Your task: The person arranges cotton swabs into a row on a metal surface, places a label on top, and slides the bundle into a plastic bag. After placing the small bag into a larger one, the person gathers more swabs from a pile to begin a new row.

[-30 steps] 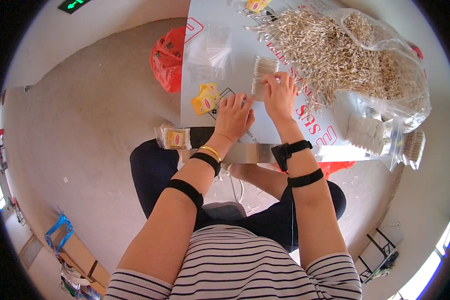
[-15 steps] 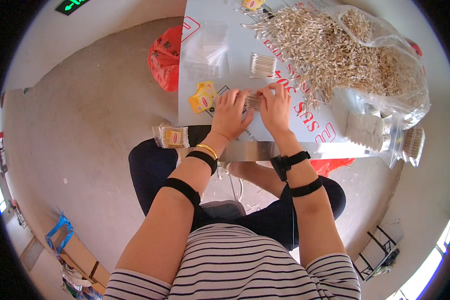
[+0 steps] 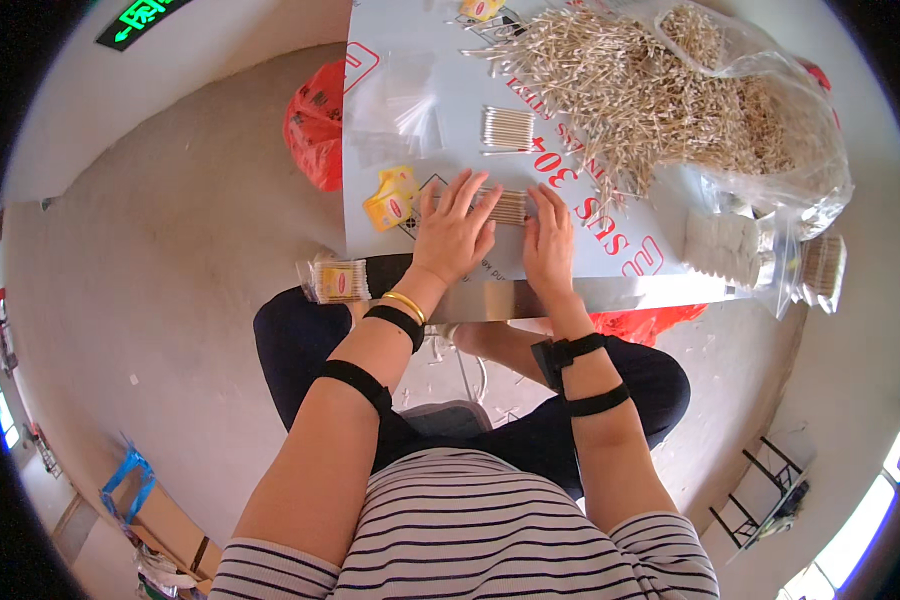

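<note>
A small row of cotton swabs (image 3: 509, 208) lies side by side on the grey tabletop near its front edge. My left hand (image 3: 454, 230) rests flat over the left end of this row, fingers stretched and partly covering it. At the row's right end, my right hand (image 3: 550, 238) touches it with its fingers extended. A second neat row of cotton swabs (image 3: 508, 129) lies just beyond. Yellow printed cards (image 3: 392, 200) sit left of my left hand, with clear plastic bags (image 3: 395, 110) spread out behind them.
A large heap of loose cotton swabs (image 3: 620, 100) spills from a clear bag at the back right. Filled packs (image 3: 725, 248) stand at the right front edge. Another filled pack (image 3: 338, 281) is at the left front corner. A red plastic bag (image 3: 315, 125) hangs beside the table's left side.
My right hand's fingers have straightened from a curled grip at the row's right end. More of the swab row now shows between my hands. The whole view has shifted slightly.
</note>
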`<state>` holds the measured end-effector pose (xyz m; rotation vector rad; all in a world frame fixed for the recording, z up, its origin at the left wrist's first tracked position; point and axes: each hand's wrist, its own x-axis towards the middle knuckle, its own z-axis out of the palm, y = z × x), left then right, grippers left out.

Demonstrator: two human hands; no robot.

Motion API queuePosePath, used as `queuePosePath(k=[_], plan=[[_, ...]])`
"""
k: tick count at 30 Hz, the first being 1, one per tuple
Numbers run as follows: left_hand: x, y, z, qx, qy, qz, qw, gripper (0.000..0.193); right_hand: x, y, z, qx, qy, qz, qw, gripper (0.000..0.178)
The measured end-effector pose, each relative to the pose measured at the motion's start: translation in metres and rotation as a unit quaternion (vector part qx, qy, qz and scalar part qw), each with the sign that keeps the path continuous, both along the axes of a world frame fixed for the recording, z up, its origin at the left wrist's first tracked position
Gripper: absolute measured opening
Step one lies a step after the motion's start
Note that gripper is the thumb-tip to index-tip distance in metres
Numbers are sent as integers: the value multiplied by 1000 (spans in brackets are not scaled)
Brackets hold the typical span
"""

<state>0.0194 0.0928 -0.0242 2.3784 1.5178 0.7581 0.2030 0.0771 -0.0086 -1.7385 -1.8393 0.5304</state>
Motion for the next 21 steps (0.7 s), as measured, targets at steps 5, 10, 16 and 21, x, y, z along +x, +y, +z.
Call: queuePosePath(k=[5,10,16,21], plan=[[2,2,-2,-16,28,-3,999,50,-2,-1,-3,15,13,-8,1000,48],[4,2,-2,-20,50,-10,998,52,0,-3,-11,23,-9,4,1000,53],[5,4,-8,-42,12,21,999,65,-9,-10,-19,7,-123,13,992,69],[5,4,-10,-46,78,1,996,63,-16,-11,-25,0,-170,24,985,73]])
